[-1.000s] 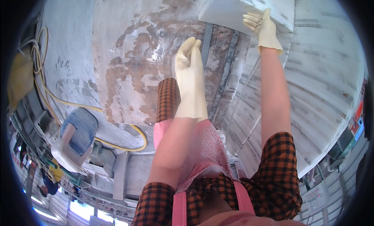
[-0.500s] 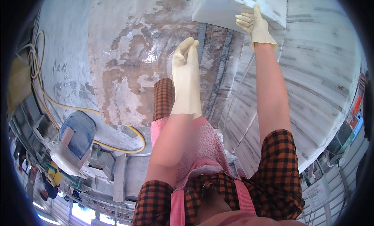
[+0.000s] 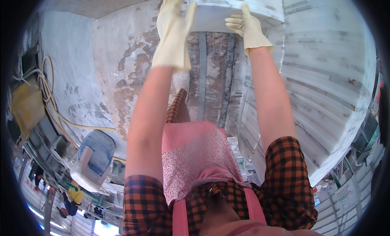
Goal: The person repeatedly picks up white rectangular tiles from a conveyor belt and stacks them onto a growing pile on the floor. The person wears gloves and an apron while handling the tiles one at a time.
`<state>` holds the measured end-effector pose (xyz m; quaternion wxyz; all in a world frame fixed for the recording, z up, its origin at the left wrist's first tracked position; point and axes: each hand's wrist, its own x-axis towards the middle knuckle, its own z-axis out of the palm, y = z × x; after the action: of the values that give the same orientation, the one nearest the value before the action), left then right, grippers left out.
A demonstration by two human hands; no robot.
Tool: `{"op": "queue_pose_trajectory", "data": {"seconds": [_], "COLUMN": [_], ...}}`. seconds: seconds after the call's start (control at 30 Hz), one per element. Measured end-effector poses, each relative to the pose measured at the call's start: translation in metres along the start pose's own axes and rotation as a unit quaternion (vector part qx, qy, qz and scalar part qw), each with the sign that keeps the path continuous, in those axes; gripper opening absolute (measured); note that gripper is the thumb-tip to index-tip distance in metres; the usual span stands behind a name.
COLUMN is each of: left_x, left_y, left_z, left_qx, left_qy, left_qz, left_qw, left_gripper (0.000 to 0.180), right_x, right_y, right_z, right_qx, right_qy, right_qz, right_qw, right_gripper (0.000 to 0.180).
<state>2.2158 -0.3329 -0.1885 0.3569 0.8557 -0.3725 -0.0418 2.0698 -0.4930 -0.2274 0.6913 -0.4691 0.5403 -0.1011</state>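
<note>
A pale white block or stack of boards [image 3: 231, 10] with grey streaks lies at the top of the view. At its left end is my left hand [image 3: 172, 26] in a cream rubber glove, fingers stretched and thumb apart, slightly blurred. My right hand [image 3: 250, 29], gloved alike, rests against or just in front of the block's near face, thumb up and fingers extended to the left. Whether either palm touches the block I cannot tell. Neither hand holds anything.
A tall stack of white, grey-edged boards [image 3: 317, 85] rises on my right. Worn, patchy flooring [image 3: 138, 53] with two dark strips lies below the block. At left are a yellow hose [image 3: 50, 91] and a blue-backed chair [image 3: 97, 150]. Another person [image 3: 73, 199] is far off, lower left.
My left hand has moved forward and left to the block's left end, its fingers spreading. My view has shifted, and the right hand remains by the block's near face.
</note>
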Motion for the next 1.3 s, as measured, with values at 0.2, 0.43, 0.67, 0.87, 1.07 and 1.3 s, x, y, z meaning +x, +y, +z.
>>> {"op": "queue_pose_trajectory", "data": {"seconds": [0.2, 0.43, 0.67, 0.87, 1.07, 1.3], "left_x": [0.019, 0.001, 0.005, 0.003, -0.017, -0.063], "left_y": [-0.005, 0.023, 0.027, 0.031, 0.007, -0.008], "left_z": [0.037, 0.04, 0.037, 0.04, 0.058, 0.071], "left_qx": [-0.221, -0.323, -0.343, -0.384, -0.369, -0.394], "left_qy": [-0.193, -0.159, -0.096, -0.057, -0.003, 0.008], "left_qz": [-0.374, -0.423, -0.413, -0.46, -0.406, -0.425], "left_qw": [0.88, 0.831, 0.838, 0.799, 0.836, 0.815], "left_gripper": [0.078, 0.076, 0.064, 0.056, 0.06, 0.052], "right_x": [0.005, 0.004, 0.003, -0.005, -0.032, -0.045], "right_y": [0.003, 0.003, 0.001, -0.005, -0.03, -0.039], "right_z": [-0.002, -0.001, 0.003, 0.005, 0.0, -0.011], "right_qx": [0.028, 0.033, 0.024, 0.019, -0.295, -0.334], "right_qy": [0.003, 0.009, 0.014, 0.009, 0.072, 0.083], "right_qz": [-0.003, -0.001, 0.019, 0.011, -0.137, -0.327], "right_qw": [1.0, 0.999, 0.999, 1.0, 0.943, 0.88], "right_gripper": [0.068, 0.065, 0.066, 0.063, 0.048, 0.044]}}
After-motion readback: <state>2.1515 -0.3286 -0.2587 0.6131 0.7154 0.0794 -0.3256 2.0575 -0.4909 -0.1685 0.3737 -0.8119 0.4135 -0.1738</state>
